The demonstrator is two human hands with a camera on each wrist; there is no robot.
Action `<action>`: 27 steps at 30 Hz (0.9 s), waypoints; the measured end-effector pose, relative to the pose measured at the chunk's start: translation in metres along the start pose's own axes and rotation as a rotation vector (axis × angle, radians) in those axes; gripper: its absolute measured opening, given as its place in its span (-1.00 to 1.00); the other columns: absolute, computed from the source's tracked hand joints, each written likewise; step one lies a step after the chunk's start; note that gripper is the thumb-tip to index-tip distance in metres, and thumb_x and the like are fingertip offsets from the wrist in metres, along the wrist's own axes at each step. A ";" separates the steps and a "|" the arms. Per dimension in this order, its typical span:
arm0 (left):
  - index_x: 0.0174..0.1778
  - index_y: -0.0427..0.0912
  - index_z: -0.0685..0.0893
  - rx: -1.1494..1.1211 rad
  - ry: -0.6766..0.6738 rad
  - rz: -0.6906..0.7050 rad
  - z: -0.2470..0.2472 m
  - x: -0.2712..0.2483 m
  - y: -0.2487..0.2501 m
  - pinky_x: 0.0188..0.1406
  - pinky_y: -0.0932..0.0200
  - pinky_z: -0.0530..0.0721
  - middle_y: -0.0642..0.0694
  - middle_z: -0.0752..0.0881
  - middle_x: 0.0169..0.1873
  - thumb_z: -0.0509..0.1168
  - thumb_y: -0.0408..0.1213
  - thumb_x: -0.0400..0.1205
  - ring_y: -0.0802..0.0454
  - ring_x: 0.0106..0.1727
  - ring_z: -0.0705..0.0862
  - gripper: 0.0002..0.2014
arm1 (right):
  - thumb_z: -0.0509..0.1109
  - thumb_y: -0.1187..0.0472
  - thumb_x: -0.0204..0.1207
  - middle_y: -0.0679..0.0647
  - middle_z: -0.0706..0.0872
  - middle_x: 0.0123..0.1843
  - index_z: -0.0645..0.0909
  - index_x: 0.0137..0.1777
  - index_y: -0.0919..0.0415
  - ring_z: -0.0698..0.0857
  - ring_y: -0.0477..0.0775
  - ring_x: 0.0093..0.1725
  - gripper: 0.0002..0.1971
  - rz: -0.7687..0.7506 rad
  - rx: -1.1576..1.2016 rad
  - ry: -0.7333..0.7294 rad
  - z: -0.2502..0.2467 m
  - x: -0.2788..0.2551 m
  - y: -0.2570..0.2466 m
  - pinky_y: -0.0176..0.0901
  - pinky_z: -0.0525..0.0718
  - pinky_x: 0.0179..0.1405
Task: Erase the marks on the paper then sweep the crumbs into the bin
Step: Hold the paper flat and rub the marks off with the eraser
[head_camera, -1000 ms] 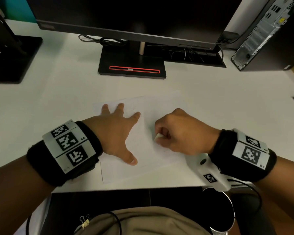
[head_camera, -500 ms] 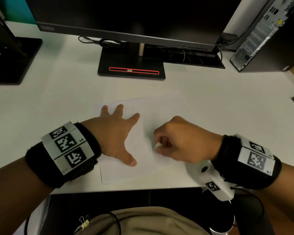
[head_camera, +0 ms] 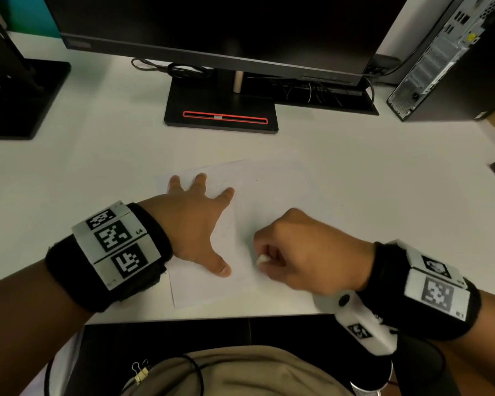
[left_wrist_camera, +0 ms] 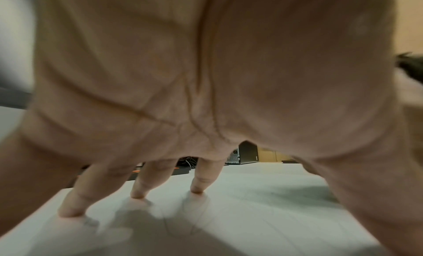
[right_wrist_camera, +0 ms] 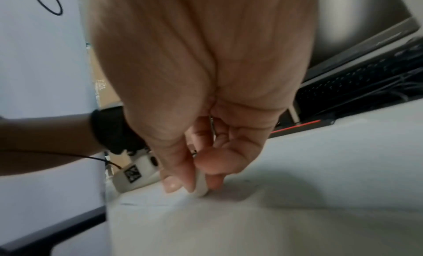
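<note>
A white sheet of paper (head_camera: 269, 184) lies on the white desk near its front edge, with faint pencil marks (head_camera: 226, 224) on it. My left hand (head_camera: 195, 221) lies flat on the sheet's left part, fingers spread, fingertips (left_wrist_camera: 196, 190) pressing the paper (left_wrist_camera: 251, 214). My right hand (head_camera: 297, 252) is curled around a small white eraser (head_camera: 262, 259), thumb and fingers pinching it. In the right wrist view the eraser (right_wrist_camera: 201, 185) tip touches the paper (right_wrist_camera: 274, 223). No bin is in view.
A monitor base (head_camera: 220, 110) with a red line stands behind the paper. A second black stand (head_camera: 20, 98) sits at the far left, a computer tower (head_camera: 446, 61) at the far right. Cables (head_camera: 183, 68) run under the screen. The desk's front edge (head_camera: 212, 317) is close to my wrists.
My right hand with the eraser has slid a little toward me and to the right on the paper. The left hand has stayed pressed in place.
</note>
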State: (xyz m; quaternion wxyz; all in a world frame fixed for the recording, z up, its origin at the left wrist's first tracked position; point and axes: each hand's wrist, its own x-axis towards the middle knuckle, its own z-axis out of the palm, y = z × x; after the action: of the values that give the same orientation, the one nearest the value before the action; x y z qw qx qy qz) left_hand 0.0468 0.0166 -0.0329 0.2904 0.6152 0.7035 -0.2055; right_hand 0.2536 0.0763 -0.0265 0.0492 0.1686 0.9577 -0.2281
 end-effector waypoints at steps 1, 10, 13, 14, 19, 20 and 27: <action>0.70 0.26 -0.44 0.000 0.003 0.002 0.000 0.001 0.000 0.60 -0.44 0.26 -0.17 -0.38 0.73 0.48 0.51 0.25 -0.55 0.69 -0.31 0.40 | 0.40 0.24 0.54 -0.03 0.57 -0.49 0.57 -0.33 0.21 0.55 0.01 -0.44 -0.79 -0.012 0.017 -0.022 0.002 -0.001 -0.003 -0.31 0.49 -0.40; 0.70 0.25 -0.44 0.001 -0.001 -0.002 -0.001 0.001 0.001 0.61 -0.44 0.27 -0.19 -0.38 0.73 0.48 0.51 0.25 -0.57 0.69 -0.30 0.40 | 0.39 0.23 0.53 0.02 0.63 -0.47 0.61 -0.31 0.23 0.58 0.04 -0.42 -0.81 -0.011 0.013 -0.015 0.002 0.008 -0.002 -0.24 0.52 -0.36; 0.70 0.26 -0.44 -0.008 -0.003 -0.008 -0.001 0.001 0.001 0.61 -0.44 0.24 -0.18 -0.39 0.73 0.48 0.51 0.25 -0.55 0.69 -0.32 0.40 | 0.39 0.24 0.51 0.04 0.62 -0.48 0.60 -0.33 0.24 0.58 0.03 -0.45 -0.81 0.066 -0.019 0.061 -0.006 0.014 0.011 -0.19 0.54 -0.37; 0.70 0.26 -0.44 -0.011 -0.003 -0.008 -0.001 0.001 0.001 0.61 -0.44 0.24 -0.18 -0.39 0.73 0.49 0.51 0.25 -0.55 0.69 -0.32 0.40 | 0.39 0.24 0.51 0.03 0.62 -0.48 0.59 -0.33 0.23 0.57 0.02 -0.45 -0.81 0.059 -0.021 0.058 -0.005 0.014 0.010 -0.22 0.53 -0.39; 0.70 0.26 -0.43 -0.008 0.008 -0.011 0.000 0.002 0.000 0.61 -0.43 0.24 -0.19 -0.38 0.73 0.48 0.52 0.24 -0.56 0.69 -0.31 0.40 | 0.41 0.24 0.52 0.00 0.67 -0.45 0.65 -0.30 0.22 0.63 0.00 -0.41 -0.83 0.023 0.036 -0.012 -0.001 0.009 0.001 -0.28 0.55 -0.35; 0.70 0.26 -0.43 -0.010 0.007 -0.014 -0.001 0.002 0.001 0.60 -0.42 0.22 -0.19 -0.38 0.73 0.48 0.52 0.24 -0.56 0.69 -0.31 0.40 | 0.42 0.24 0.51 0.00 0.68 -0.45 0.66 -0.30 0.22 0.64 0.00 -0.41 -0.84 0.065 0.032 0.020 -0.004 0.010 0.007 -0.27 0.56 -0.34; 0.70 0.26 -0.43 -0.019 0.008 -0.014 -0.001 0.002 0.000 0.60 -0.42 0.24 -0.18 -0.38 0.73 0.47 0.53 0.23 -0.56 0.69 -0.32 0.40 | 0.42 0.23 0.51 0.01 0.64 -0.47 0.63 -0.32 0.22 0.61 0.01 -0.41 -0.82 0.051 0.031 -0.010 0.002 -0.001 0.001 -0.25 0.54 -0.38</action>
State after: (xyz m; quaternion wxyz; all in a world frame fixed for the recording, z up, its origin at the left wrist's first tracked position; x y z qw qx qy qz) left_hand 0.0468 0.0185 -0.0338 0.2919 0.6085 0.7108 -0.1984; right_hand 0.2548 0.0762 -0.0284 0.0571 0.1925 0.9492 -0.2423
